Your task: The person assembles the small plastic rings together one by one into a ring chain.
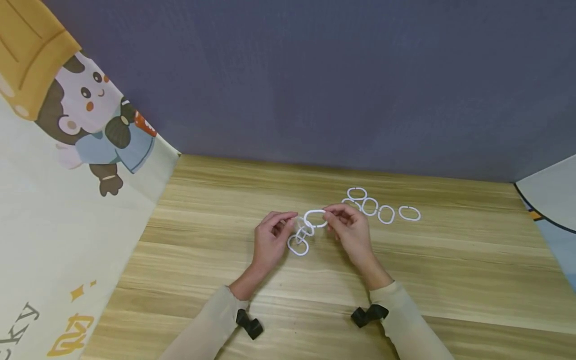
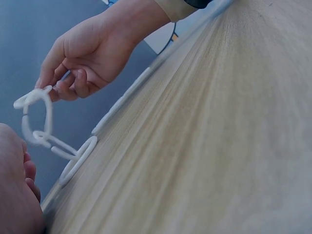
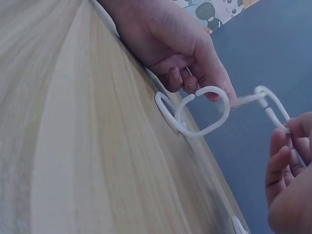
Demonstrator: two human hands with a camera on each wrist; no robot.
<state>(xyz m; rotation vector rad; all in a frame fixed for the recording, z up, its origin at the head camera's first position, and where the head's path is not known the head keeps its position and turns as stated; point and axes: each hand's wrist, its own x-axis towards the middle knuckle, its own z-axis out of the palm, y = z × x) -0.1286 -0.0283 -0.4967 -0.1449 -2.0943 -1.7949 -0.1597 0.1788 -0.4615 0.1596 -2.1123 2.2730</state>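
Observation:
Between the hands, above the wooden table, hangs a short chain of white oval plastic links with small gaps in their rims. My right hand [image 1: 354, 234] pinches the end link [image 1: 316, 211] between thumb and fingers. My left hand [image 1: 271, 242] pinches the neighbouring link, which is blurred in the head view; in the right wrist view that link [image 3: 251, 99] passes through the right hand's one. Lower in the chain, another link [image 3: 227, 114] hangs down. The bottom link [image 1: 298, 254] touches the table, tilted.
Several loose white links lie on the wooden table [image 1: 216, 200] behind the right hand, including a separate one [image 1: 410, 220] farthest right. A dark blue-grey partition [image 1: 288, 90] rises behind the table. A printed cartoon panel [image 1: 45, 210] stands at the left.

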